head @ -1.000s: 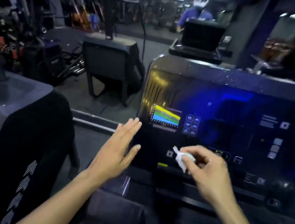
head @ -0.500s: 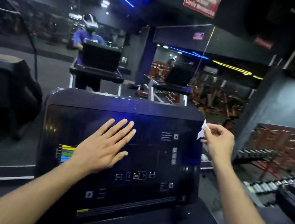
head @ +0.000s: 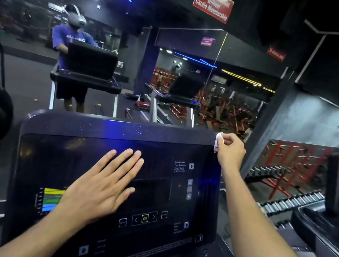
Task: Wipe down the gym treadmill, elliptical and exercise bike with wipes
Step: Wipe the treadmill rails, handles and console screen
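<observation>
Two bare hands work at a treadmill console (head: 117, 137), a wide, glossy black panel whose long axis runs left to right and whose face tilts up toward the camera. The left hand (head: 101, 186) lies flat on the dark screen, fingers straight and close together, pointing up and to the right, just above a small chart of yellow, green and blue bands (head: 50, 200). The right hand (head: 230, 150) is at the console's upper right corner, fingers curled and pinching a small crumpled white wipe (head: 218, 139) against the rounded edge. The hands are well apart, one mid-panel, one at the corner. A lit "OK" key (head: 144, 218) glows below the left hand. Blue light streaks the console's smooth top rim. A mirror (head: 25, 80) behind reflects the person at the machine, and a red sign (head: 213, 2) hangs overhead.
</observation>
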